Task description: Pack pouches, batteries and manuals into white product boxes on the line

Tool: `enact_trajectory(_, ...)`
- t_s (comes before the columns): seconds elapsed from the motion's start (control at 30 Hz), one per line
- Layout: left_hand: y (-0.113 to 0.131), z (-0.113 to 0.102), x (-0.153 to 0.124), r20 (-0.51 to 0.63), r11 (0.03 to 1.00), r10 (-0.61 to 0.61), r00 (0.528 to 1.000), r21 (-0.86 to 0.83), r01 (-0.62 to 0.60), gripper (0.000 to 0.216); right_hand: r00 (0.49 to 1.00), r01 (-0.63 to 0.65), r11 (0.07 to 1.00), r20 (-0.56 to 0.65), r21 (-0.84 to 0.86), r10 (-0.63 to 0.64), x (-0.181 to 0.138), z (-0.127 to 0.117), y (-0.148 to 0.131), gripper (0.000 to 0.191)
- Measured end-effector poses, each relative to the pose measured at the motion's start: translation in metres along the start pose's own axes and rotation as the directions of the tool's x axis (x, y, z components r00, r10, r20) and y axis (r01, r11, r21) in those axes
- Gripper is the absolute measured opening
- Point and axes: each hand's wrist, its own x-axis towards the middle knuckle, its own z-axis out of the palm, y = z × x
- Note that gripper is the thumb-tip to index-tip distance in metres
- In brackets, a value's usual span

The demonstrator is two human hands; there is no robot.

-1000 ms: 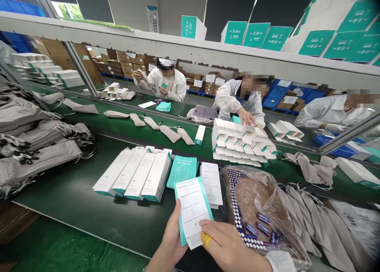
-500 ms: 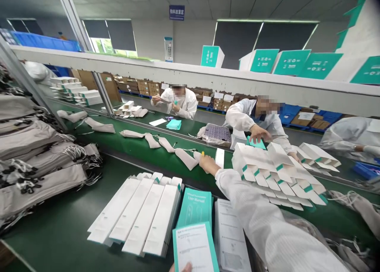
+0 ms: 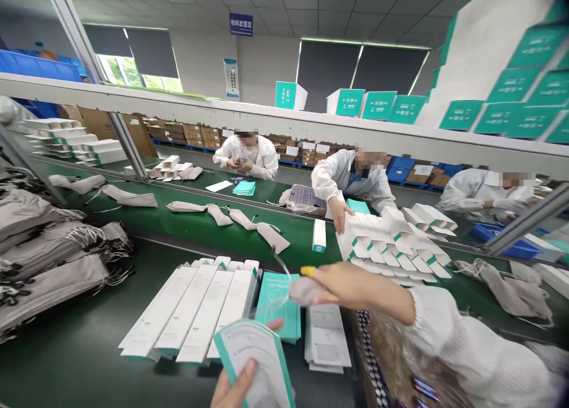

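My left hand [image 3: 235,387] grips a green-edged user manual with a white printed leaflet [image 3: 253,351] on top, both bent into a curve. In my right hand [image 3: 355,283] is a grey drawstring pouch [image 3: 303,290], its white cord trailing, slightly blurred. A yellow cover shows on one of that hand's fingers. The pouch hangs over a stack of green user manuals [image 3: 271,304]. Beside that stack lies a pile of white leaflets [image 3: 326,340]. Left of the manuals, several long white boxes [image 3: 200,313] lie in a row.
Grey pouches [image 3: 271,237] and a white box [image 3: 319,236] lie on the green belt [image 3: 222,236]. Heaped pouches [image 3: 53,265] fill the left side. Stacked open boxes [image 3: 386,242] stand ahead right, a co-worker's hand [image 3: 340,214] on them. A plastic-lined carton [image 3: 395,360] sits below my right arm.
My right hand has come back from the belt toward me with a grey pouch. My left hand has raised the manual and leaflet, now bent. The view has turned right.
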Motion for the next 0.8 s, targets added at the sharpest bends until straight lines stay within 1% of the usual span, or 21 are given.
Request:
enact_trajectory(0.07, 0.007, 0.015, 0.002, 0.138, 0.997, 0.071, 0.988, 0.030, -0.076, 0.075, 0.997, 0.072, 0.996, 0.013, -0.049, -0.071, -0.042, 0.000, -0.028, 0.041)
enact_trajectory(0.1, 0.007, 0.020, 0.005, 0.190, 0.994, 0.070, 0.979, 0.065, -0.084, 0.068, 0.996, 0.089, 0.994, 0.016, -0.066, -0.089, -0.059, 0.000, -0.039, 0.037)
enact_trajectory(0.17, -0.002, 0.029, 0.008, 0.246, 0.985, -0.002, 0.969, 0.169, -0.041, 0.051, 0.996, 0.089, 0.994, 0.009, -0.069, -0.089, -0.086, -0.001, -0.052, 0.034)
enact_trajectory(0.23, -0.014, 0.035, 0.006, 0.279, 0.962, -0.107, 0.954, 0.273, 0.028, 0.038, 0.997, 0.076, 0.996, -0.004, -0.036, -0.076, -0.107, -0.003, -0.057, 0.040)
enact_trajectory(0.27, -0.020, 0.038, 0.003, 0.300, 0.948, -0.149, 0.942, 0.313, 0.050, 0.034, 0.998, 0.063, 0.998, -0.013, -0.006, -0.063, -0.116, -0.004, -0.057, 0.041)
enact_trajectory(0.33, -0.028, 0.044, -0.006, 0.373, 0.923, -0.214, 0.903, 0.381, 0.061, 0.035, 1.000, 0.018, 0.997, -0.015, 0.070, -0.017, -0.134, -0.003, -0.055, 0.032)
enact_trajectory(0.4, -0.031, 0.047, -0.016, 0.423, 0.898, -0.264, 0.867, 0.435, 0.061, 0.036, 0.997, -0.075, 0.985, -0.007, 0.154, 0.077, -0.152, 0.001, -0.050, 0.016)
enact_trajectory(0.43, -0.032, 0.048, -0.020, 0.420, 0.893, -0.270, 0.867, 0.445, 0.063, 0.036, 0.991, -0.132, 0.970, -0.011, 0.203, 0.137, -0.161, 0.006, -0.047, 0.010)
enact_trajectory(0.5, -0.034, 0.047, -0.025, 0.371, 0.903, -0.253, 0.893, 0.421, 0.081, 0.033, 0.967, -0.220, 0.910, -0.042, 0.352, 0.250, -0.177, 0.019, -0.041, 0.011)
enact_trajectory(0.53, -0.036, 0.046, -0.025, 0.342, 0.917, -0.234, 0.910, 0.389, 0.089, 0.033, 0.953, -0.237, 0.854, -0.060, 0.463, 0.297, -0.182, 0.029, -0.039, 0.014)
enact_trajectory(0.57, -0.040, 0.045, -0.024, 0.319, 0.930, -0.217, 0.923, 0.354, 0.097, 0.034, 0.939, -0.226, 0.775, -0.079, 0.590, 0.334, -0.186, 0.040, -0.038, 0.020)
enact_trajectory(0.6, -0.046, 0.046, -0.023, 0.303, 0.938, -0.214, 0.929, 0.328, 0.109, 0.036, 0.925, -0.190, 0.670, -0.098, 0.718, 0.367, -0.188, 0.051, -0.039, 0.028)
enact_trajectory(0.63, -0.054, 0.047, -0.021, 0.287, 0.940, -0.217, 0.933, 0.318, 0.121, 0.038, 0.908, -0.130, 0.540, -0.119, 0.831, 0.401, -0.187, 0.064, -0.043, 0.036)
enact_trajectory(0.67, -0.063, 0.050, -0.019, 0.267, 0.938, -0.224, 0.937, 0.320, 0.133, 0.038, 0.889, -0.057, 0.391, -0.132, 0.919, 0.439, -0.184, 0.076, -0.048, 0.045)
enact_trajectory(0.73, -0.083, 0.057, -0.016, 0.223, 0.926, -0.231, 0.947, 0.349, 0.144, 0.037, 0.849, 0.075, 0.097, -0.115, 0.992, 0.516, -0.173, 0.099, -0.061, 0.053)
enact_trajectory(0.77, -0.092, 0.062, -0.015, 0.204, 0.919, -0.232, 0.951, 0.366, 0.146, 0.036, 0.825, 0.113, -0.019, -0.083, 0.993, 0.560, -0.166, 0.109, -0.067, 0.052)
enact_trajectory(0.8, -0.099, 0.066, -0.014, 0.194, 0.915, -0.235, 0.953, 0.376, 0.149, 0.035, 0.791, 0.135, -0.097, -0.048, 0.986, 0.610, -0.160, 0.117, -0.071, 0.050)
